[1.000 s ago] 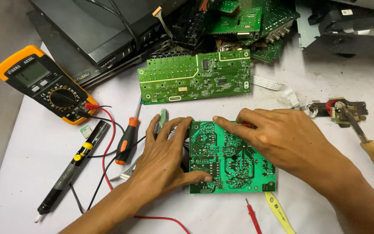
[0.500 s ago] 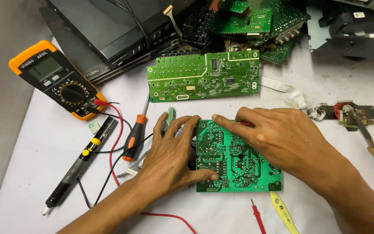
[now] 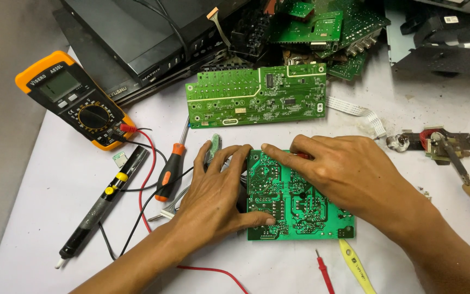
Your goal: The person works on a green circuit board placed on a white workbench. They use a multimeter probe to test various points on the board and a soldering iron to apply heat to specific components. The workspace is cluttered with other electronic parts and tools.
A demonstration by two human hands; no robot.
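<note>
At the lower middle of the white counter (image 3: 55, 179) lies a green circuit board (image 3: 300, 209), solder side up, and both hands are on it. The left hand (image 3: 218, 188) comes in from seven o'clock: its thumb presses the board's lower left part, while the spread fingers curl over the left edge, so it grips the board from that side. The right hand (image 3: 349, 174) enters from four o'clock and lies flat across the board's upper right, fingers close together, the forefinger stretched toward ten o'clock along the top edge. Whether its fingertips pinch anything cannot be told.

At twelve o'clock from the held board, a little apart, rests a longer green board (image 3: 257, 98). Beyond it, at one o'clock, more green boards are piled (image 3: 327, 27), and black device casings (image 3: 137, 38) stand at eleven o'clock. A yellow-cased multimeter (image 3: 74, 100) sits at ten o'clock, its red lead (image 3: 147, 163) and a black one trailing down past the left forearm. Just beside the left hand, at nine o'clock, lies an orange-handled screwdriver (image 3: 168, 171), and farther out a black pen-shaped tool with yellow buttons (image 3: 104, 204). At three o'clock lies a wooden-handled soldering iron (image 3: 466, 179). At six o'clock, below the board, lie a red probe tip (image 3: 325, 275) and a yellow tester (image 3: 357, 267).
</note>
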